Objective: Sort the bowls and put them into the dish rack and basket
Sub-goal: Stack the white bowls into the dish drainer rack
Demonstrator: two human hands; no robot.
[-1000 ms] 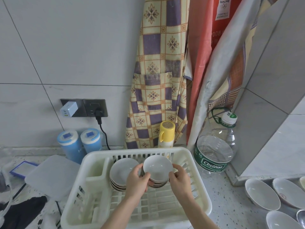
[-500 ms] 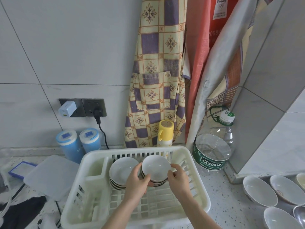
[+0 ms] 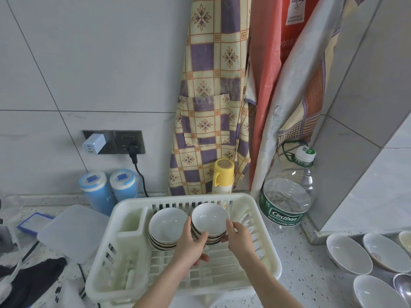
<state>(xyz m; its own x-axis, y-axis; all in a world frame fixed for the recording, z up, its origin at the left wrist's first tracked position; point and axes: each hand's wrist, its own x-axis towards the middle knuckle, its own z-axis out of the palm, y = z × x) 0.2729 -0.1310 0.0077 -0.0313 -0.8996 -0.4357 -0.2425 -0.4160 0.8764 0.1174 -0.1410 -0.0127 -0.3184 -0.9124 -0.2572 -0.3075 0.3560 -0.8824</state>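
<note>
A white plastic dish rack [image 3: 260, 238] stands on the counter in front of me. Inside it at the back are two stacks of small white bowls with dark rims. The left stack [image 3: 167, 225] stands untouched. My left hand [image 3: 190, 247] and my right hand [image 3: 239, 238] grip the right stack [image 3: 210, 217] from both sides, fingers curled round its lower bowls. Several larger white bowls [image 3: 348, 254] lie on the counter at the far right.
Behind the rack stand two blue canisters [image 3: 97, 192], a yellow bottle [image 3: 223, 174] and a large clear water bottle [image 3: 287, 196]. A white lid [image 3: 69, 232] and dark cloth [image 3: 29, 278] lie left of the rack. Aprons hang on the wall; a plugged cord hangs from the socket.
Both hands have stayed on the right stack of bowls in the rack. The stack looks slightly lower between them; otherwise only the camera view has shifted a little.
</note>
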